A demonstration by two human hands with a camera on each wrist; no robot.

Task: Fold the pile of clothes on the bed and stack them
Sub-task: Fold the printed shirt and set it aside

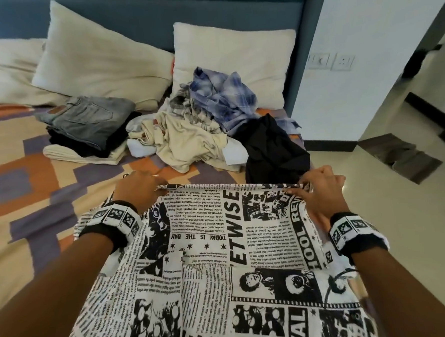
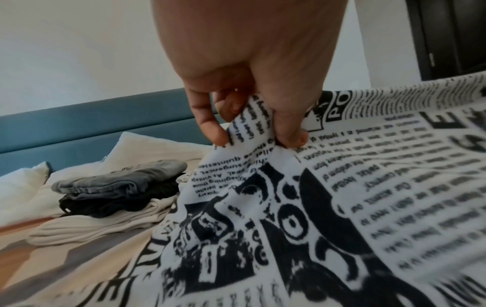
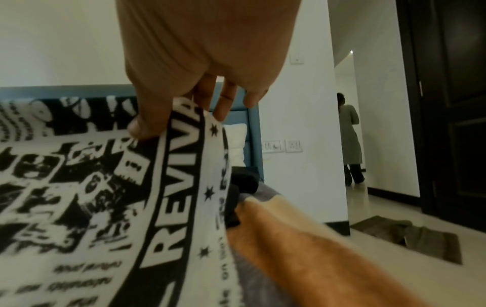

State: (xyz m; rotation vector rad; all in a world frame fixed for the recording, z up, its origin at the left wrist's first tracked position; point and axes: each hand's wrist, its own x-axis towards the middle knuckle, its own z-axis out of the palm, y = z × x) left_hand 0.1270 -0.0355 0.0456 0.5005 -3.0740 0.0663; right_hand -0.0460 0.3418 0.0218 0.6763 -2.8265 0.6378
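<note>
Spread over the near part of the bed [image 1: 28, 159]: newspaper-print garment [image 1: 221, 259], far edge lifted. Pinched at its left corner by left hand [image 1: 136, 190], fingers [image 2: 207, 124] curled round a fold; at its right corner by right hand [image 1: 321, 188]. Readable print: "TODAY IS THE DAY", "ETWISE", "REVIVA". Beyond: folded stack [image 1: 88, 124] and unfolded pile [image 1: 208, 122].
</note>
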